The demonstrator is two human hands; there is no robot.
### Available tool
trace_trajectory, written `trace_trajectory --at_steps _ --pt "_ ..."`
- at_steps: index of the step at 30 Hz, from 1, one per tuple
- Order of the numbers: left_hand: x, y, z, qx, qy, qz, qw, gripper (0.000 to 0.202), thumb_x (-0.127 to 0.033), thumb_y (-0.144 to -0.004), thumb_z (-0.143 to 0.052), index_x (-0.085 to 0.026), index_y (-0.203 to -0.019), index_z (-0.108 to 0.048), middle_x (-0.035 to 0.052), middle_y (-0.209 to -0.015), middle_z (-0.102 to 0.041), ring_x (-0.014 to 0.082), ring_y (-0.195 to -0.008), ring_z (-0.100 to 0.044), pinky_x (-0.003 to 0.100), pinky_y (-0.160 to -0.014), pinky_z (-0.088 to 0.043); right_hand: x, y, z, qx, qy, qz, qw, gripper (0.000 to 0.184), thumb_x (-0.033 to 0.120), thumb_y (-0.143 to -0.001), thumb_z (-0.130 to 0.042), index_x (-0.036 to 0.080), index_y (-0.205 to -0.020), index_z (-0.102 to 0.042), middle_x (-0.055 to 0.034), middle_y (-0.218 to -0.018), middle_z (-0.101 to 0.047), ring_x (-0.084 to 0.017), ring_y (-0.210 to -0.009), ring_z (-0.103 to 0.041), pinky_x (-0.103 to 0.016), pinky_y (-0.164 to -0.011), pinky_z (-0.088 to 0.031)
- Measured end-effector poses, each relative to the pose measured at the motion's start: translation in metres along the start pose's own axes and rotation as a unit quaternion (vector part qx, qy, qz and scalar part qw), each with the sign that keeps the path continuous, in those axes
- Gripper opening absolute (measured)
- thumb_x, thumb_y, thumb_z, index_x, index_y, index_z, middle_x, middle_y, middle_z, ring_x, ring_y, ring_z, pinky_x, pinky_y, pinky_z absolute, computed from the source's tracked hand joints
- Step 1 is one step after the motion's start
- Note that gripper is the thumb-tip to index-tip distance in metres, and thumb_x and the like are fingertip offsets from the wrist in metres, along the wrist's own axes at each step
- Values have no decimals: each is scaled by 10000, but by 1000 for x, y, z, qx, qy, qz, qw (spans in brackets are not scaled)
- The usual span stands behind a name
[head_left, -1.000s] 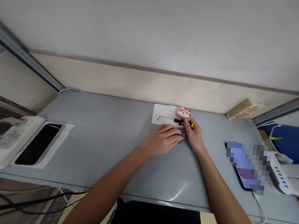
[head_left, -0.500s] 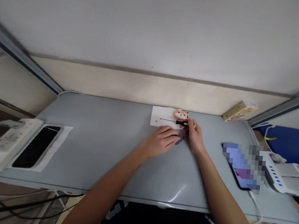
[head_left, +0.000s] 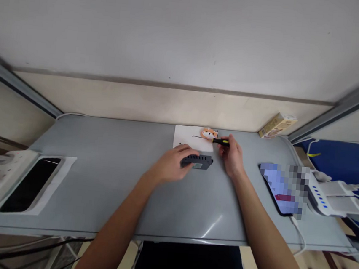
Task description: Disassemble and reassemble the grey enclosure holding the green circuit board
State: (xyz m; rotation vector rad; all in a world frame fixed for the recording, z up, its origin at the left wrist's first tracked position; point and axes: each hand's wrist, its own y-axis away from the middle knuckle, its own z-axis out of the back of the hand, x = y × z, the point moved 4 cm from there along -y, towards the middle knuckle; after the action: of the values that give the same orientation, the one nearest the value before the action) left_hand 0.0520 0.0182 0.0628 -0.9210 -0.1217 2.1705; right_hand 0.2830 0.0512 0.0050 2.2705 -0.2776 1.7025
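Note:
My left hand (head_left: 176,163) grips a dark grey box-shaped device (head_left: 202,161) by its left end, fingers over the top. A row of vent slots runs along its upper edge, and a greenish patch shows on the side toward me. My right hand (head_left: 232,156) is closed around the black-and-yellow handle of a screwdriver (head_left: 220,142). Its thin shaft points left, over a white sheet of paper (head_left: 186,134). An orange-and-white animal-face object (head_left: 209,132) sits on the paper's right part, just behind the screwdriver. Small dark specks lie on the paper near my left fingers.
A black-screened phone (head_left: 31,186) rests at the left beside a white power strip (head_left: 4,177). On the right are a lit phone (head_left: 280,190) with a cable and a white charging hub (head_left: 322,195). A small yellowish box (head_left: 277,126) stands by the back wall.
My left hand has shifted left with the grey device, turning it so its vented edge shows. The right hand still holds the screwdriver, now farther from the device. The whole view has shifted slightly.

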Motion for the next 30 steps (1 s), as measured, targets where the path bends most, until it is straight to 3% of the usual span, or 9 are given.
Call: trace_trajectory --at_steps 4,8,12,18,23,25,27,28,30 --pt "15 -1 -3 -20 93 73 993 210 -277 -941 -668 -236 -1144 -702 50 -1117 -738 194 -1007 -698 353 -916 -566 9 -4 12 -46 -35 5 998 449 649 -833 -660 200 -857 -678 13 -592 -628 -99 -473 -481 -243 -451 -348" --pt "33 0 -21 -17 122 135 983 260 -395 -989 -618 -229 -1154 -730 57 -1123 -757 192 -997 -707 327 -862 -573 15 -8 20 -69 -36 36 996 433 627 -842 -655 196 -795 -658 19 -541 -584 -97 -447 -474 -246 -437 -352" --pt "41 1 -34 -19 88 131 987 277 -401 -1006 -593 -232 -1160 -750 66 -1081 -745 195 -987 -697 365 -915 -564 16 -8 24 -88 -14 44 995 410 593 -840 -656 194 -751 -661 14 -524 -576 -103 -443 -494 -251 -425 -347" --pt "35 -1 -36 -13 33 85 996 274 -369 -1033 -544 -226 -1129 -758 60 -972 -734 199 -982 -679 374 -915 -562 17 -10 26 -86 16 52 995 402 561 -852 -637 191 -698 -671 21 -456 -531 -99 -401 -441 -256 -409 -318" --pt "33 2 -27 12 35 97 995 302 -404 -1022 -562 -244 -1229 -711 73 -1131 -740 211 -1034 -694 393 -950 -559 15 -10 25 -81 25 54 995 416 579 -851 -627 193 -700 -663 22 -449 -528 -100 -398 -447 -257 -415 -313" --pt "30 5 -21 43 56 101 992 443 -445 -940 -687 -275 -1346 -643 87 -1279 -694 234 -1132 -679 394 -977 -557 15 -10 25 -81 28 53 995 419 579 -854 -623 190 -704 -669 22 -450 -528 -100 -400 -451 -256 -417 -314" --pt "25 7 -16 86 69 87 990 749 -448 -781 -852 -318 -1453 -548 94 -1375 -631 266 -1214 -647 400 -993 -559 15 -9 26 -85 22 53 995 403 558 -850 -631 185 -703 -676 22 -464 -531 -97 -409 -462 -251 -417 -313" --pt "22 8 -13 106 68 77 989 871 -420 -718 -902 -342 -1489 -504 90 -1386 -610 274 -1244 -628 407 -1011 -554 15 -9 26 -87 17 54 995 393 543 -848 -635 182 -701 -680 21 -469 -533 -95 -414 -466 -249 -417 -313" --pt "16 9 -10 126 58 58 989 921 -320 -686 -923 -367 -1497 -489 73 -1338 -598 265 -1242 -621 411 -1036 -545 16 -10 28 -92 9 56 994 374 520 -844 -637 179 -699 -686 21 -468 -531 -94 -419 -467 -245 -414 -312"
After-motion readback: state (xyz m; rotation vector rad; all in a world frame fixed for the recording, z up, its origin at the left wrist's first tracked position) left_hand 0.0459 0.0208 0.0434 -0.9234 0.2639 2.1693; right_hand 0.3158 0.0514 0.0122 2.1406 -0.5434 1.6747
